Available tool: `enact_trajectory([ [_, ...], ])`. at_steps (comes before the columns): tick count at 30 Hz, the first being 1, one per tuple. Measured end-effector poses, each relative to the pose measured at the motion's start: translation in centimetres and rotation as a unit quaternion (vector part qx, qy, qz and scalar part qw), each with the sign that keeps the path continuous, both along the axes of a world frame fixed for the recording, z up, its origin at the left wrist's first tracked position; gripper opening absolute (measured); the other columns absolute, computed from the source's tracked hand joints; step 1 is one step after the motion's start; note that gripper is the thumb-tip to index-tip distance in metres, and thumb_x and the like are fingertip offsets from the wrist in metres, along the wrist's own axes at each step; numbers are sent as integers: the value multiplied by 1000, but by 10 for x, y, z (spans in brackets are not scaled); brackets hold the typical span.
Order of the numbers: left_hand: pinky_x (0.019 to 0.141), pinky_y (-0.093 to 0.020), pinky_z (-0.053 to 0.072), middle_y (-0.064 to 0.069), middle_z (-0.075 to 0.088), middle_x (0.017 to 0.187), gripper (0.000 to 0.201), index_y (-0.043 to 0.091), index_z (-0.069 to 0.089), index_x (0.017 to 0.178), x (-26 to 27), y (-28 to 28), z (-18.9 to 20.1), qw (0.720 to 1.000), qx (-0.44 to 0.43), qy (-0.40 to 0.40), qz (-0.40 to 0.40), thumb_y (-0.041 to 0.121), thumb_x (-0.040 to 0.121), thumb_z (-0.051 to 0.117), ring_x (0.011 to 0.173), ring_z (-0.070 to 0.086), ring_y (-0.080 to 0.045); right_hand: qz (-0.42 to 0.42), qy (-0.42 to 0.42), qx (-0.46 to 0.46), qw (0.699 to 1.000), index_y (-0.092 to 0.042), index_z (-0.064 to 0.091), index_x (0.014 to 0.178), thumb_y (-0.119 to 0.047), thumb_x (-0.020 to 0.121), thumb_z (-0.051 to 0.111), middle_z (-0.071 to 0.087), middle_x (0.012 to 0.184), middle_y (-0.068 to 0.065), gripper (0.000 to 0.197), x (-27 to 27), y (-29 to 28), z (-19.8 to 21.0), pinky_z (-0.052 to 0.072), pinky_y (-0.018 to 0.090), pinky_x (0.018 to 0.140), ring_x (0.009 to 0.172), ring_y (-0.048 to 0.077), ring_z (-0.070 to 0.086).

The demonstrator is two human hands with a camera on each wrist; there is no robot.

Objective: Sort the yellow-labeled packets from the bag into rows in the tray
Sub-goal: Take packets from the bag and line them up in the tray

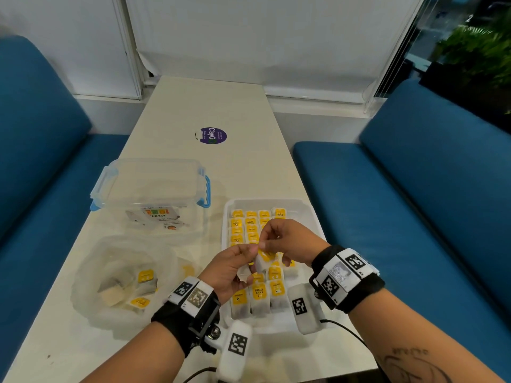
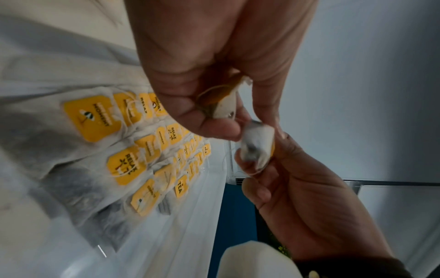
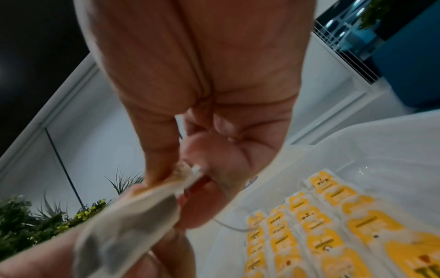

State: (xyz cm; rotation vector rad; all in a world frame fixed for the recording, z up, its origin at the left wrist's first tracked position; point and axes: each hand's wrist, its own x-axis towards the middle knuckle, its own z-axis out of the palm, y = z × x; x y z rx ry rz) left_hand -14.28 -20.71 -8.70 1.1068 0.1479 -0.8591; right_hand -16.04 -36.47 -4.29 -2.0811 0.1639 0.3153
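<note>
Both hands meet above the tray. We see the left hand (image 1: 231, 268) with fingers curled, pinching one packet (image 2: 222, 105) between thumb and fingertips; its yellow tag (image 2: 219, 94) shows in the left wrist view. The right hand (image 1: 287, 241) pinches a second packet (image 2: 256, 148) at its top edge, thumb against forefinger, the other fingers folded in. In the head view we cannot separate the two packets; they hang together between the hands.

Below them, the clear tray (image 1: 309, 208) holds packets laid flat in rows (image 1: 250, 225), yellow tags up, some reading RELAX and TEA. More rows (image 1: 258, 295) lie at the near end.

To the left of the tray sits a crumpled clear bag (image 1: 91, 272) with a few packets left inside (image 1: 145, 276). Behind the bag stands a clear lidded box (image 1: 150, 189) with blue clips.

All rest on a pale table (image 1: 210, 106) bearing a round purple sticker (image 1: 213, 135). Blue benches (image 1: 414, 167) flank it; white blinds (image 1: 249, 37) hang behind, green plants (image 1: 478, 48) at far right.
</note>
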Motion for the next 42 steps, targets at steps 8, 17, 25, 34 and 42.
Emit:
enact_trajectory([
  [8, 39, -16, 42, -4, 60, 64, 13, 13, 59, 93, -4, -3, -2, 998, -28, 39, -44, 2, 86, 59, 49, 56, -10, -3, 9, -1, 1000, -21, 54, 82, -5, 83, 67, 51, 64, -3, 21, 1, 6, -1, 42, 19, 39, 50, 10, 48],
  [17, 41, -18, 38, -4, 56, 65, 18, 10, 61, 95, 2, -7, -5, 999, 27, -31, 3, -3, 82, 63, 43, 49, -6, -58, 76, -16, 995, -14, 58, 81, -13, 80, 73, 57, 61, 2, 15, -5, -3, 3, 41, 21, 44, 50, 11, 51],
  [25, 43, -19, 47, -10, 56, 80, 17, 9, 55, 99, 9, -2, -10, 993, -17, 66, 97, -4, 88, 51, 56, 53, -17, -53, 31, -282, 957, -16, 55, 72, -21, 90, 60, 57, 87, 4, 19, -3, -27, 4, 34, 20, 58, 79, 17, 49],
  [34, 48, -23, 52, -10, 58, 83, 15, 7, 57, 103, 16, -2, -13, 991, -43, 85, 95, 4, 90, 48, 64, 53, -20, 96, 218, -351, 906, -5, 63, 110, -14, 92, 56, 60, 84, 4, 22, -7, -41, -11, 38, 17, 57, 72, 13, 51],
  [42, 49, -23, 53, -10, 60, 83, 15, 7, 58, 102, 17, 0, -17, 991, -46, 90, 92, 5, 92, 46, 63, 55, -19, 135, 301, -299, 896, -8, 54, 95, -8, 92, 52, 57, 63, -1, 3, 2, -38, -26, 41, 16, 52, 55, 7, 54],
])
